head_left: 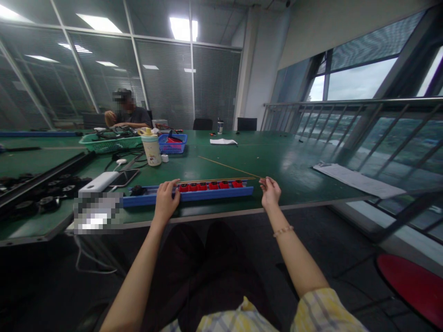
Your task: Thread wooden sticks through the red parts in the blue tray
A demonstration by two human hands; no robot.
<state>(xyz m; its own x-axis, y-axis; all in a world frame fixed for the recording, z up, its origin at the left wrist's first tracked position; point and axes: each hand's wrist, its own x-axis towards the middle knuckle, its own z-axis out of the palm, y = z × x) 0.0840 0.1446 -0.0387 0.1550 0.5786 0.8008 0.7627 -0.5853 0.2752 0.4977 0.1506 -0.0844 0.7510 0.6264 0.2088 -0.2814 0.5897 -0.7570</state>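
Head view: a blue plastic tray (187, 196) carrying a row of red rectangular blocks (213, 186) lies at 12 o'clock on the green table (277, 184), near its edge and within reach of both hands. The left hand (166, 199), at 11 o'clock, curves over the tray; whether its fingers grip anything cannot be told. The right hand (270, 192), at 1 o'clock, has its fingers pinched closed, apparently on a thin tan strand (228, 167).
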